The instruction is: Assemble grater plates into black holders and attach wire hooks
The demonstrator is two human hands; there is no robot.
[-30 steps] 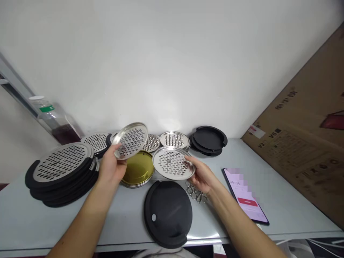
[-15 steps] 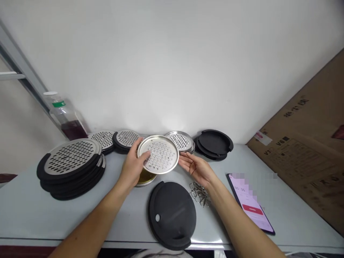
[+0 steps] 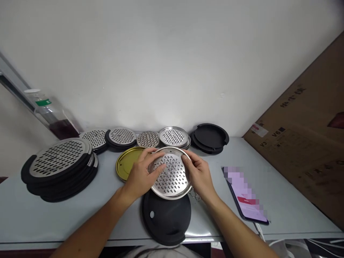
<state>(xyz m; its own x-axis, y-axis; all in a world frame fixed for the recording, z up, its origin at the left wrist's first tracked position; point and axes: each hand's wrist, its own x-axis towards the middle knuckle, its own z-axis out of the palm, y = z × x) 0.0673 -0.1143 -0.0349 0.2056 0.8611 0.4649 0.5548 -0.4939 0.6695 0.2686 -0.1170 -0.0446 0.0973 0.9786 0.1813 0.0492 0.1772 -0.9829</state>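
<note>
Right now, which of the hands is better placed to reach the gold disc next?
Probably the left hand: it is nearer the gold disc, while the right hand is across the metal grater disc. Both are holding that, so the left must release first.

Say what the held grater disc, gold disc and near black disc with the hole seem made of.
Grater disc: metal, probably stainless steel, shiny, from its bright silvery glints.
Gold disc: likely coated metal, semi-gloss, judging by its thin rim and sheen.
Black disc: perhaps plastic or rubber, matte, with only soft, dull highlights.
</note>
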